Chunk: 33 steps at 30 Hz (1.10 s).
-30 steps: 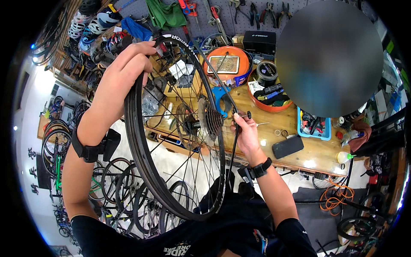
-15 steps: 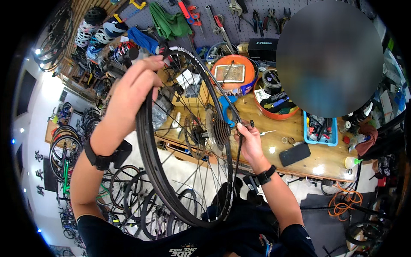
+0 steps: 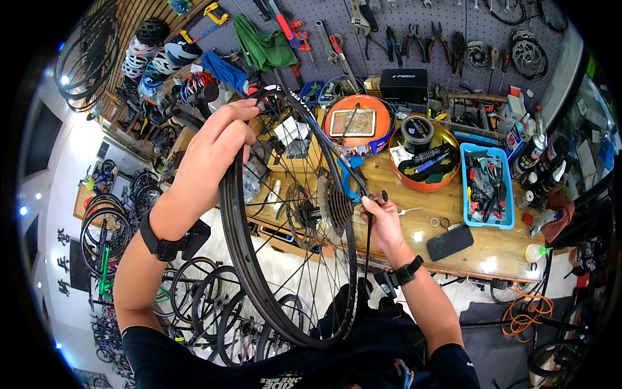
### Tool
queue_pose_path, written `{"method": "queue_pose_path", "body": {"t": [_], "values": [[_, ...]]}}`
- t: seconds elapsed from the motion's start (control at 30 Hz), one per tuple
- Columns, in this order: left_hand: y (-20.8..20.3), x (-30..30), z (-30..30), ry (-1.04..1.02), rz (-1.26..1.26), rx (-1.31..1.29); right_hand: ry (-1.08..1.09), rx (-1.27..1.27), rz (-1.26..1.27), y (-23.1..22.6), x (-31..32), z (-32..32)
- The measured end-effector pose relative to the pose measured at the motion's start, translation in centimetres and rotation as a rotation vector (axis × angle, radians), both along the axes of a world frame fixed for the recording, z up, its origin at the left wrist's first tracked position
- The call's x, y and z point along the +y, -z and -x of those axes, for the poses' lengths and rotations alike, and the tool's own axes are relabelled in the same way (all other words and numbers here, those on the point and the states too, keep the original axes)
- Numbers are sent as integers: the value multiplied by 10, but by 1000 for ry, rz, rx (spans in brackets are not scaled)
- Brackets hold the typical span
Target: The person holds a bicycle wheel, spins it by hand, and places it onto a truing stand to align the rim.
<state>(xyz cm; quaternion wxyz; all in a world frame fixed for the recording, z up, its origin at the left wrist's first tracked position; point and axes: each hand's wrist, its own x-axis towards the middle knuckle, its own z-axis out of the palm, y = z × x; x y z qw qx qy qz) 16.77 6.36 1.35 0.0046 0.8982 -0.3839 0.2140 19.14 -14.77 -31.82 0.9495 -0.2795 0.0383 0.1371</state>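
Note:
A bicycle wheel with a black rim and thin spokes stands upright before me, over the bench's near edge. My left hand is closed around the top of its rim. At the wheel's right side, my right hand pinches a thin black inner tube between thumb and fingers. The tube stretches from the rim's top to that hand, then hangs down beside the rim. A short black stub sticks out by the fingertips. The cassette faces right, and the brake rotor shows through the spokes.
On the wooden bench stand an orange tub, a blue basket of tools, a dark phone and spray bottles. Tools hang on the pegboard behind. Several bicycles are parked at left.
The whole scene sits slightly further right and lower in the picture. Both hands keep their holds on the wheel and the inner tube, with little other visible movement.

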Motion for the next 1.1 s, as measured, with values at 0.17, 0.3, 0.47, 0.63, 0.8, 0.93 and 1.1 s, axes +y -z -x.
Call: {"method": "queue_pose_path", "body": {"t": [0.17, 0.3, 0.47, 0.63, 0.8, 0.93, 1.1], "values": [[-1, -1, 1, -17, 12, 23, 10, 10, -47, 2, 4, 2], [-1, -1, -2, -19, 14, 13, -2, 25, -64, 4, 4, 1], [-1, 3, -2, -26, 9, 24, -7, 34, -54, 2, 6, -1], [-2, 1, -1, -48, -11, 18, -14, 23, -31, 3, 4, -2], [-4, 2, -2, -52, 0, 22, -23, 27, -43, -1, 5, -3], [-3, 6, -4, -104, 44, 129, -16, 3, -40, -5, 5, -7], [-6, 1, -8, -72, 14, 98, 103, 5, 71, -14, -42, -22]]}}
